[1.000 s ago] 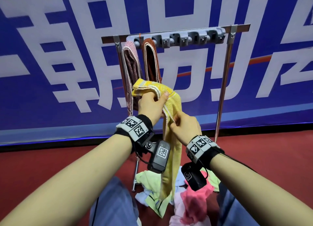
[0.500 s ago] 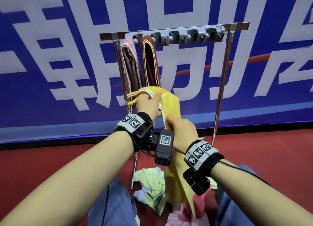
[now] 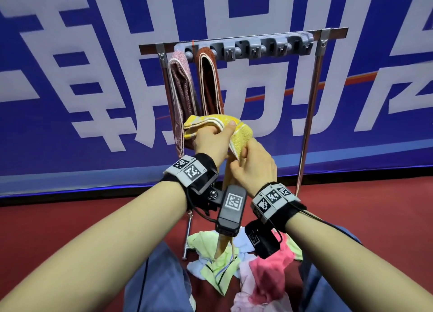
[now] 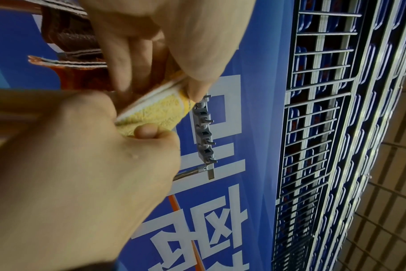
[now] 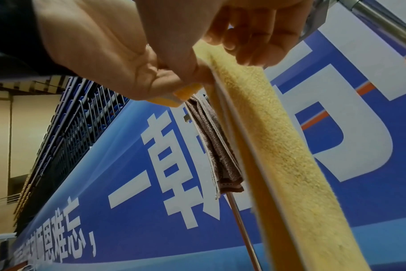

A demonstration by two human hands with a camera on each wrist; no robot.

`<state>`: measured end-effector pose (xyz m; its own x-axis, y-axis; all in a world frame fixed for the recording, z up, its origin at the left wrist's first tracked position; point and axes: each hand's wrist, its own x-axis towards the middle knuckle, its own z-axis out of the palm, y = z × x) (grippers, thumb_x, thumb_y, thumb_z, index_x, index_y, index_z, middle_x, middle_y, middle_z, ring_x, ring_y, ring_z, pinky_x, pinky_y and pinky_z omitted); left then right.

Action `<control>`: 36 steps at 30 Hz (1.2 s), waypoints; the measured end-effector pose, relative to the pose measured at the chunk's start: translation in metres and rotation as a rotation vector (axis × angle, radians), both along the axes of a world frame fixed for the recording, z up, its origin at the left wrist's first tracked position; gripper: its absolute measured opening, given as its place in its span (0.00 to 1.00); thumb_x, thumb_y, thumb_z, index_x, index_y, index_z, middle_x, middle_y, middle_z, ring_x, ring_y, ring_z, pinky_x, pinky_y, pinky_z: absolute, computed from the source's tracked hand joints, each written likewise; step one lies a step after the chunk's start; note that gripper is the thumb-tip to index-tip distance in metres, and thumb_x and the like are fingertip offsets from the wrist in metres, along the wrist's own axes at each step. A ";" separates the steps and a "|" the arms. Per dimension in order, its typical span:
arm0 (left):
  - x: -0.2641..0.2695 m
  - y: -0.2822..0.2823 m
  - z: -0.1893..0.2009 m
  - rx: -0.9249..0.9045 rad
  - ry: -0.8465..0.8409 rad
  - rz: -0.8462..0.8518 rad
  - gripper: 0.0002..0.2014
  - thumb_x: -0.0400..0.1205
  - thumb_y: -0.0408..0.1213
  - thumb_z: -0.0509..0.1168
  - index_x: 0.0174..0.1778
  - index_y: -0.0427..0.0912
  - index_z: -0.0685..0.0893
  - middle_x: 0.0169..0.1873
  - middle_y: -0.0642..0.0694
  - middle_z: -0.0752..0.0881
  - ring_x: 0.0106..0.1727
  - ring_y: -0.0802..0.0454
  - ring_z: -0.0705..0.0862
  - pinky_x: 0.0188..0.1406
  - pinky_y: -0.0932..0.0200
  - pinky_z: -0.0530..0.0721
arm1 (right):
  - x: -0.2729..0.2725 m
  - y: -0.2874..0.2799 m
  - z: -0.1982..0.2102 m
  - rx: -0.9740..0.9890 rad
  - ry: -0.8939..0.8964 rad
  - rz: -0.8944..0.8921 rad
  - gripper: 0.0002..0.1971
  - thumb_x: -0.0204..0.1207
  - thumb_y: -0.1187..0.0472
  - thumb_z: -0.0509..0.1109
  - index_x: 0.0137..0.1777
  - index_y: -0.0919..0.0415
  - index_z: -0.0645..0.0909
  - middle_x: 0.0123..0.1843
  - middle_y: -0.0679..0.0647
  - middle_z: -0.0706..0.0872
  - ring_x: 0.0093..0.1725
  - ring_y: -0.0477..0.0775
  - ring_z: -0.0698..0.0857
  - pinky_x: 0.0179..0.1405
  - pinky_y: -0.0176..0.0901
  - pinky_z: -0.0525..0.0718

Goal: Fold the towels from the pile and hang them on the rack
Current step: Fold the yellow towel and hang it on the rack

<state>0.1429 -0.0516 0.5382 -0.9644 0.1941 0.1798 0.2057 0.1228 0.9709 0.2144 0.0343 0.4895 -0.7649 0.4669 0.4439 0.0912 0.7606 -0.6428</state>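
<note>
Yellow terry cloth is what both hands have now: a long yellow towel with a white stripe near its edge (image 3: 242, 133), held up in front of the metal rack with a grey row of hooks on its top bar (image 3: 248, 48). The left hand (image 3: 212, 143) grips the folded top end of the towel, its thumb lying over the white stripe and its fingers curled round the bunched cloth. The right hand (image 3: 254, 169) is just beside it, lower and to the right, and it pinches the towel's edge between thumb and fingers (image 5: 250, 45). Below the hands the rest of the yellow towel hangs straight down, and its lower end reaches the pile of crumpled towels in pale green, light blue and pink (image 3: 241, 262), which lies on the red floor (image 3: 70, 220) near the left foot of the rack.

Two folded towels hang at the left end of the rack's top bar: a speckled pink-brown towel (image 3: 180, 94) next to the left post, and a rust-brown towel with a pale border (image 3: 210, 82) just beside it on the right. The yellow towel's top end is in front of their lower ends. Behind the rack stands a blue banner with big white characters (image 3: 70, 77).
</note>
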 end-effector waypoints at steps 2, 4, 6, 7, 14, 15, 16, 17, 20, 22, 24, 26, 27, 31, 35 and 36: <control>0.002 -0.002 0.004 -0.105 0.095 0.025 0.29 0.73 0.63 0.67 0.42 0.35 0.88 0.38 0.40 0.91 0.44 0.38 0.90 0.44 0.37 0.91 | 0.001 0.002 0.000 -0.009 0.005 0.004 0.12 0.69 0.60 0.67 0.43 0.55 0.64 0.41 0.53 0.76 0.38 0.61 0.74 0.39 0.50 0.73; 0.001 -0.005 0.006 -0.222 0.207 0.054 0.30 0.74 0.66 0.63 0.36 0.38 0.86 0.33 0.42 0.89 0.40 0.38 0.88 0.42 0.38 0.90 | 0.002 0.004 -0.001 -0.009 0.010 0.013 0.12 0.68 0.62 0.66 0.42 0.54 0.63 0.40 0.53 0.75 0.38 0.62 0.74 0.39 0.51 0.73; 0.001 -0.008 0.007 -0.287 0.272 0.055 0.30 0.74 0.68 0.61 0.33 0.40 0.85 0.31 0.45 0.87 0.38 0.39 0.87 0.41 0.39 0.89 | 0.004 0.006 0.000 -0.012 0.018 0.019 0.12 0.67 0.63 0.65 0.41 0.54 0.62 0.39 0.52 0.74 0.37 0.62 0.72 0.38 0.51 0.71; 0.000 -0.009 0.006 -0.300 0.291 0.049 0.30 0.74 0.68 0.59 0.34 0.41 0.85 0.31 0.46 0.88 0.38 0.39 0.87 0.42 0.39 0.89 | 0.005 0.006 0.000 -0.017 0.027 0.017 0.12 0.67 0.64 0.65 0.41 0.55 0.63 0.39 0.52 0.74 0.37 0.62 0.72 0.38 0.50 0.71; -0.010 -0.011 -0.007 -0.263 0.306 -0.019 0.36 0.71 0.73 0.57 0.37 0.38 0.86 0.31 0.43 0.89 0.37 0.41 0.89 0.40 0.38 0.89 | 0.007 0.009 -0.001 0.051 0.063 0.113 0.13 0.67 0.59 0.69 0.43 0.51 0.66 0.42 0.47 0.74 0.37 0.55 0.74 0.36 0.47 0.71; -0.012 -0.010 -0.010 -0.262 0.309 -0.031 0.36 0.71 0.73 0.58 0.37 0.38 0.85 0.31 0.42 0.89 0.37 0.40 0.89 0.40 0.37 0.89 | 0.006 0.008 -0.003 0.065 0.090 0.136 0.13 0.67 0.57 0.70 0.42 0.51 0.66 0.41 0.45 0.73 0.37 0.53 0.74 0.35 0.46 0.70; -0.013 -0.011 -0.012 -0.267 0.305 -0.045 0.36 0.71 0.73 0.59 0.38 0.37 0.85 0.32 0.40 0.89 0.38 0.39 0.89 0.41 0.37 0.89 | 0.006 0.009 -0.005 0.066 0.133 0.168 0.14 0.68 0.54 0.71 0.41 0.51 0.66 0.39 0.44 0.72 0.36 0.51 0.73 0.34 0.46 0.70; -0.014 -0.011 -0.014 -0.258 0.290 -0.068 0.36 0.70 0.73 0.61 0.39 0.37 0.85 0.34 0.39 0.89 0.39 0.38 0.89 0.41 0.36 0.90 | 0.005 0.010 -0.007 0.038 0.192 0.210 0.14 0.68 0.51 0.71 0.40 0.52 0.67 0.38 0.44 0.72 0.36 0.50 0.73 0.33 0.46 0.71; -0.016 -0.014 -0.018 -0.236 0.250 -0.127 0.35 0.72 0.72 0.64 0.43 0.37 0.86 0.37 0.39 0.90 0.42 0.37 0.90 0.44 0.36 0.90 | 0.000 0.013 -0.006 -0.224 0.352 0.223 0.15 0.68 0.43 0.68 0.39 0.56 0.74 0.40 0.51 0.79 0.39 0.50 0.78 0.39 0.43 0.76; -0.010 -0.018 -0.015 -0.215 0.243 -0.183 0.31 0.77 0.65 0.65 0.45 0.34 0.86 0.38 0.37 0.90 0.39 0.38 0.90 0.42 0.38 0.91 | -0.008 0.021 -0.009 -0.483 0.313 0.127 0.18 0.65 0.38 0.67 0.40 0.54 0.78 0.46 0.53 0.83 0.45 0.49 0.82 0.46 0.44 0.79; -0.006 -0.020 -0.016 -0.148 0.207 -0.280 0.24 0.84 0.53 0.66 0.48 0.31 0.86 0.37 0.35 0.90 0.33 0.41 0.88 0.37 0.44 0.91 | -0.015 0.027 -0.009 -0.775 0.171 0.138 0.23 0.61 0.35 0.70 0.44 0.53 0.81 0.51 0.55 0.87 0.52 0.54 0.86 0.54 0.54 0.84; -0.001 -0.023 -0.013 -0.115 0.159 -0.337 0.18 0.88 0.45 0.64 0.50 0.29 0.85 0.38 0.34 0.89 0.33 0.43 0.87 0.34 0.49 0.90 | -0.015 0.033 -0.009 -0.949 0.048 0.240 0.23 0.62 0.43 0.75 0.49 0.60 0.85 0.53 0.63 0.90 0.52 0.60 0.89 0.53 0.55 0.84; 0.000 -0.023 -0.013 -0.104 0.125 -0.349 0.16 0.88 0.42 0.63 0.52 0.29 0.85 0.40 0.34 0.89 0.35 0.46 0.88 0.34 0.52 0.90 | -0.014 0.035 -0.009 -0.963 0.018 0.276 0.20 0.66 0.49 0.76 0.50 0.65 0.87 0.51 0.65 0.90 0.49 0.60 0.89 0.50 0.52 0.84; 0.001 -0.028 -0.011 0.017 -0.248 -0.398 0.11 0.73 0.32 0.66 0.50 0.35 0.83 0.44 0.37 0.84 0.40 0.45 0.86 0.39 0.46 0.91 | -0.013 0.037 -0.008 -0.952 0.040 0.293 0.13 0.77 0.61 0.74 0.52 0.73 0.86 0.42 0.59 0.88 0.40 0.54 0.85 0.39 0.41 0.82; 0.000 -0.033 -0.013 -0.086 -0.201 -0.466 0.25 0.73 0.13 0.58 0.65 0.32 0.82 0.53 0.38 0.85 0.54 0.44 0.86 0.52 0.39 0.90 | -0.017 0.040 -0.008 -0.942 0.065 0.279 0.07 0.77 0.62 0.75 0.46 0.67 0.86 0.38 0.56 0.88 0.37 0.52 0.85 0.39 0.41 0.83; 0.001 -0.034 -0.014 -0.124 -0.158 -0.475 0.25 0.75 0.11 0.60 0.67 0.31 0.80 0.54 0.36 0.86 0.56 0.43 0.86 0.54 0.39 0.90 | -0.017 0.041 -0.008 -0.935 0.070 0.280 0.07 0.77 0.61 0.75 0.45 0.67 0.86 0.38 0.56 0.88 0.37 0.52 0.85 0.40 0.42 0.84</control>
